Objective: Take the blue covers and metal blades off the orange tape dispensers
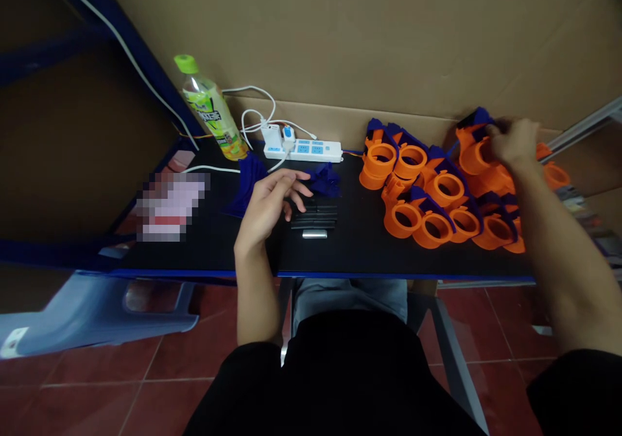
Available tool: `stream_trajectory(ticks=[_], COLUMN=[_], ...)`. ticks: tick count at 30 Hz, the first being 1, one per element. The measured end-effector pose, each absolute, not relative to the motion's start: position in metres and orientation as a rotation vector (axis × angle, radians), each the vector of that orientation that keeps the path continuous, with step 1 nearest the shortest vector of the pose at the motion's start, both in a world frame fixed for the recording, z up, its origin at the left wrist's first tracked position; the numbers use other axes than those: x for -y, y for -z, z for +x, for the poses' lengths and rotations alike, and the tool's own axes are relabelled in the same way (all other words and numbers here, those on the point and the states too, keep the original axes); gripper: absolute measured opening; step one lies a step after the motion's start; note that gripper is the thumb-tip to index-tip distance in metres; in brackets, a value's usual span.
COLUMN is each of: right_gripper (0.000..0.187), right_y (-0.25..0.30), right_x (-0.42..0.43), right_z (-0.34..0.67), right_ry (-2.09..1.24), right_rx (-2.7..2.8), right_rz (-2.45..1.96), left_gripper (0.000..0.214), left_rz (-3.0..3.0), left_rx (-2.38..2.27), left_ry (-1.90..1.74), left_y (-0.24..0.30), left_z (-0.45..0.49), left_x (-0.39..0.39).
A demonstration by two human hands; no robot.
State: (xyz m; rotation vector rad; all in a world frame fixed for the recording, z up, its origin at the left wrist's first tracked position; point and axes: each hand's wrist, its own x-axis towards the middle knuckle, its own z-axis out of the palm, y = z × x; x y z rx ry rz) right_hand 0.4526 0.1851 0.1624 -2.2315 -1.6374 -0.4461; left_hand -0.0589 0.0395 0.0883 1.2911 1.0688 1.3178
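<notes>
My right hand [512,141] reaches to the far right of the black table [214,248] and is closed on an orange ring part with a blue piece [473,148] at the top of a pile. The pile holds several orange ring parts [427,196] with blue pieces on them. My left hand [272,199] hovers open over the table's middle, fingers loosely spread, holding nothing. Just right of it lie black strips [315,216] and a small silver piece [314,233]. Loose blue parts [324,180] and another heap of blue parts [247,183] lie beside that hand.
A white power strip [304,151] with plugged chargers and white cables sits at the back by the cardboard wall. A green-capped drink bottle [211,112] leans at the back left. A blurred pink packet [170,203] lies at left. A pale plastic stool [97,313] stands below.
</notes>
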Motion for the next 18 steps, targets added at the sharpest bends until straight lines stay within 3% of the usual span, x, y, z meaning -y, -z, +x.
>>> stream_trajectory(ticks=[5, 12, 18], right_gripper=[0.035, 0.025, 0.023], right_y=[-0.192, -0.175, -0.138], right_x=[-0.161, -0.070, -0.033], right_z=[0.419, 0.293, 0.202], right_ry=[0.340, 0.005, -0.018], right_rx=[1.555, 1.816, 2.013], right_rz=[-1.911, -1.137, -1.198], left_gripper=[0.033, 0.048, 0.062], left_rz=[1.282, 1.364, 1.439], left_rx=[-1.044, -0.918, -0.787], left_ry=[-1.307, -1.136, -1.114], left_y=[-0.088, -0.091, -0.087], left_z=[-0.058, -0.060, -0.054], left_x=[-0.040, -0.033, -0.031])
